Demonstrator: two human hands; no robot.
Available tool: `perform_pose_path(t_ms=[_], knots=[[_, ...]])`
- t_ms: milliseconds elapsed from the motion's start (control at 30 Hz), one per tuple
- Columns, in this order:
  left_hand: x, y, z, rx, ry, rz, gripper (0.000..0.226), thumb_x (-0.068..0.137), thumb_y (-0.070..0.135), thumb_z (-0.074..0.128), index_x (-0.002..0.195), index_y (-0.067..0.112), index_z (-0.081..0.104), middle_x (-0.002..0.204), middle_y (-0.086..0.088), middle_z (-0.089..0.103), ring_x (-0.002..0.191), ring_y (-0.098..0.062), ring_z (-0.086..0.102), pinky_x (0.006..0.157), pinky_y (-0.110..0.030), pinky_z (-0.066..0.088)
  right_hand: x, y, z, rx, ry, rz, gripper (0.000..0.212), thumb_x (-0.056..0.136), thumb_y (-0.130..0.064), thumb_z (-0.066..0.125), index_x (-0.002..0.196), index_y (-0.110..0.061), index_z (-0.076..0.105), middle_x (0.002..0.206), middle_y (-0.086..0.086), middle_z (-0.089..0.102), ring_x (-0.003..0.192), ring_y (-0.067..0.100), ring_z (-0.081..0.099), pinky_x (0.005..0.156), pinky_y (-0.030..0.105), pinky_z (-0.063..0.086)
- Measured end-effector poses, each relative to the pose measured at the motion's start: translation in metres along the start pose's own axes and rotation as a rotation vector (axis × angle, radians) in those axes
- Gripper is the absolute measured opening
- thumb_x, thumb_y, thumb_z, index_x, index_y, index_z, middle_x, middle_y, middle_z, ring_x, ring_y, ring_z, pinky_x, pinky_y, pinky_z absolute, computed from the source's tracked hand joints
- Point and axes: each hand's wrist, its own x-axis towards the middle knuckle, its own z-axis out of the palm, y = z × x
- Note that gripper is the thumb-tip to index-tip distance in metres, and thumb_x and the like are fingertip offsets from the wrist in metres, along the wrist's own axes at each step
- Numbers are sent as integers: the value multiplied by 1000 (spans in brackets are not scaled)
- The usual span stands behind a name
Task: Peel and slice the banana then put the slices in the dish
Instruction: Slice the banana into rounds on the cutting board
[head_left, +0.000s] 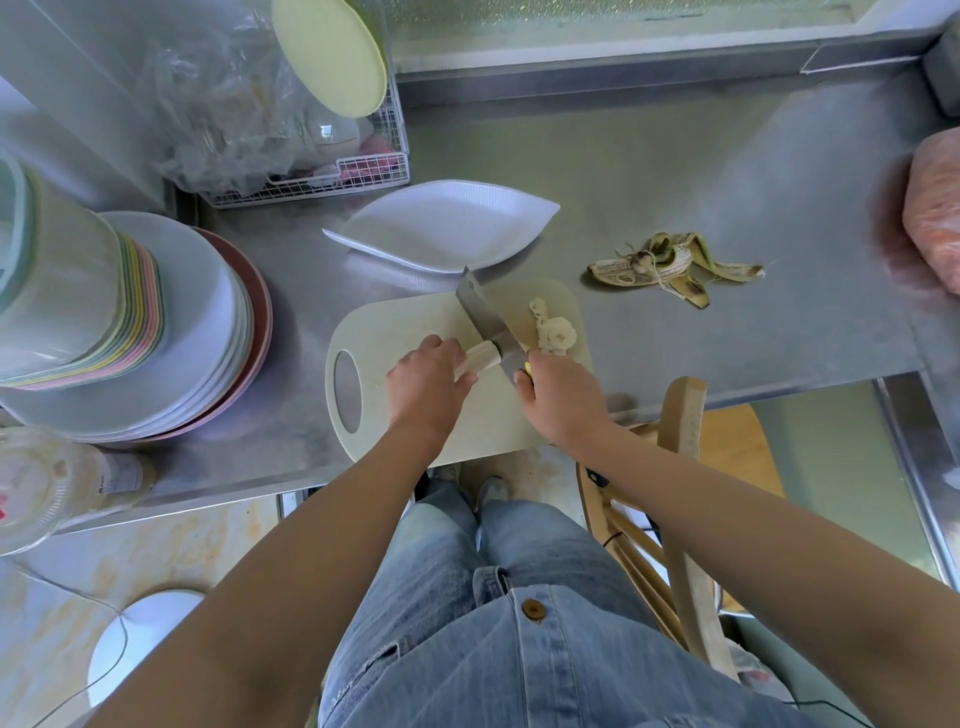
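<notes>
Hands (426, 384) (563, 400), banana (480, 357), knife (488, 325), slices (557, 335) on board (405, 322)

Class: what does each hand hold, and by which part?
Left hand holds the banana by its uncut end; right hand holds the knife by its handle.

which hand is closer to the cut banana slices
Right. The right hand, gripping the knife, sits just beside the slices on the cutting board. The left hand holds the uncut banana piece across the blade, farther off.
</notes>
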Motion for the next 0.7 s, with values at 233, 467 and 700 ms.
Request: perform_pose_path(t_ms=[233, 467, 700], knots=[[0, -1, 0, 2, 8, 4, 27, 90, 38, 62, 112, 22, 63, 105, 1, 60, 88, -25, 60, 70, -30, 43, 0, 3, -2, 2, 40, -11, 25, 99, -29, 40, 91, -9, 53, 72, 1, 47, 68, 20, 54, 58, 29, 36], [0, 0, -1, -6, 4, 4, 28, 90, 37, 61, 113, 22, 63, 106, 0, 60, 89, -26, 60, 68, -28, 40, -5, 8, -14, -4, 77, -41, 24, 98, -30, 42, 86, -11, 50, 69, 2, 47, 64, 20, 50, 57, 30, 36], [0, 1, -1, -5, 6, 2, 28, 90, 37, 62, 113, 22, 63, 106, 0, 60, 89, -25, 60, 69, -28, 39, -6, 8, -15, 11, 45, -41, 23, 98, -29, 41, 89, -10, 50, 72, 2, 47, 66, 19, 50, 59, 30, 37]])
